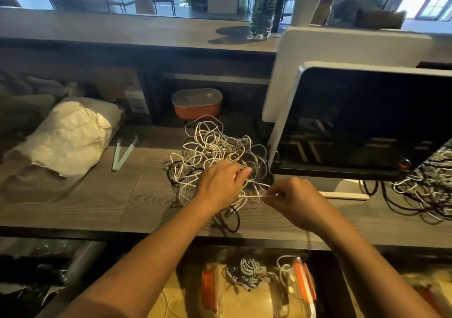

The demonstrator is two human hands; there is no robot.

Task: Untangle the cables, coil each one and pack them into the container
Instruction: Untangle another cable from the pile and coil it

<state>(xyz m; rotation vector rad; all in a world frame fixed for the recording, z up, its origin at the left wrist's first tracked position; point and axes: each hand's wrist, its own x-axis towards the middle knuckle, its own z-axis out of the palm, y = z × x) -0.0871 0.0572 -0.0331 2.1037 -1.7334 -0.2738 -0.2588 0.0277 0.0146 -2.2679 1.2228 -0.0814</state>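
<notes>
Desk: cable tangle, white with a few black strands, at centre.
Left hand: fingers nearly straight, reaching into the tangle; grip cannot be told.
Container, below the desk edge: clear, holds coiled cables.
Right hand: fingertips pinch one white strand, taut toward the left hand.

Tangled white and black cables on wooden worktop, left hand reaching into tangle, right hand pinching a white cable, orange container behind
</notes>
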